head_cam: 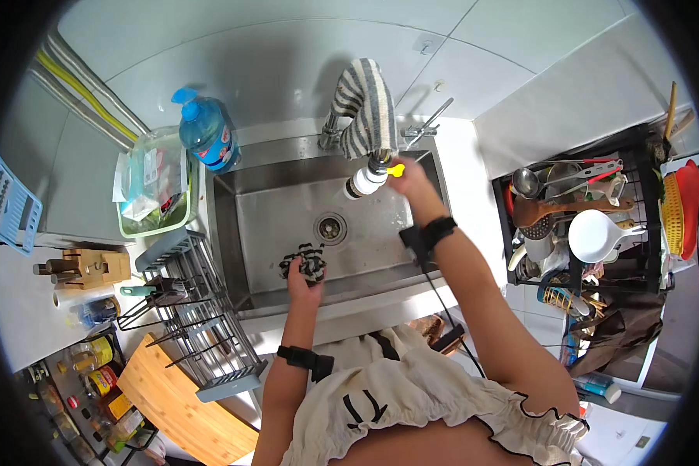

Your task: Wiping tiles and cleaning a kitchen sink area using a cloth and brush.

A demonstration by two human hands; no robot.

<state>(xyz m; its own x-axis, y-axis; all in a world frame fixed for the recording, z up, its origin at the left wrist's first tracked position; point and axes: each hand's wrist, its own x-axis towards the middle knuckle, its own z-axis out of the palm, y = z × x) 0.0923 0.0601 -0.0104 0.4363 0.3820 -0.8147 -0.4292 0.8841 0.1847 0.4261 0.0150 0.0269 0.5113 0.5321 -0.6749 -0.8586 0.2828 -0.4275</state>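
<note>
My left hand [304, 291] grips a bunched black-and-white striped cloth [304, 263] over the near left part of the stainless steel sink [279, 201]. At the far side, my right hand [410, 176] is beside the yellow lever [395, 170] on the white faucet nozzle [366, 182]. Its fingertips are blurred and partly hidden, so whether they grip the lever cannot be told. A grey-and-white striped fabric sleeve [368, 108] wraps the bent faucet neck. Below the nozzle lies the round drain [330, 229]. No water stream shows.
A blue detergent bottle [208, 134] stands behind the sink's left corner, near a green basket [157, 230] of packages. The metal dish rack [195, 314] borders the sink's left side, with a wooden board [180, 402] below. Utensils and a white pan [595, 236] fill a black rack at right.
</note>
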